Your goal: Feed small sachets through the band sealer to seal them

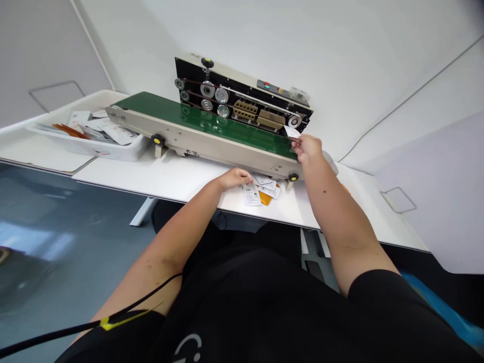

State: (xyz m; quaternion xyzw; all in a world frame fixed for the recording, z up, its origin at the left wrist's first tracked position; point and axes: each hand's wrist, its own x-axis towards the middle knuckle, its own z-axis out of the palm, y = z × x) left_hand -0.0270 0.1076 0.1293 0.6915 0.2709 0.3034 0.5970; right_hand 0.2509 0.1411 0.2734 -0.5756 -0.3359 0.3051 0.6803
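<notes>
With fingers closed, my right hand (308,147) grips a small white sachet (292,132) at the right end of the band sealing machine (242,93). The sachet's far edge is beside the sealing head's entry, above the green conveyor belt (227,127). My left hand (235,178) is low over the white table, in front of the conveyor. Its thumb and fingers pinch the top of a white printed sachet (251,195). Right beside it lies a small pile of printed sachets (269,186), with an orange sachet (265,197) partly under them.
On the left, a white plastic bin (128,150) holds several white and orange packets, below the belt's far end. Black knobs (158,139) stick out from the conveyor's front side. The white table (181,174) ends just before my body. A black cable (56,333) crosses my left arm.
</notes>
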